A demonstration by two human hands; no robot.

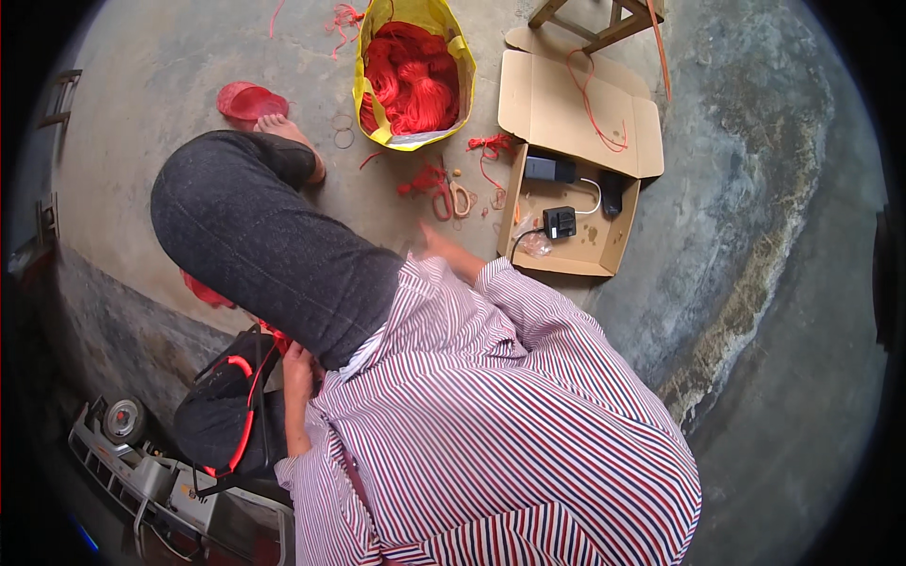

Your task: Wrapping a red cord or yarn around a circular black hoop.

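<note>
At the lower left, my left hand (298, 370) is closed at the edge of a dark frame, with red cord (276, 338) at its fingertips. The frame (255, 406) rests against my left leg, and a thick red band (244, 436) runs along it. My right hand (431, 243) reaches out past my striped shirt, smeared by motion, so its fingers do not show clearly. Just beyond it on the floor lie scissors (461, 200) with looped handles, beside a tangle of red cord (427, 179).
A yellow bag (464, 58) full of red cord skeins stands ahead. To its right, an open cardboard box (568, 260) holds a black adapter (560, 223) and a white cable. A wooden stool (613, 33) stands behind. Lower left is a metal cart (156, 476); a red slipper (247, 100) lies by my foot.
</note>
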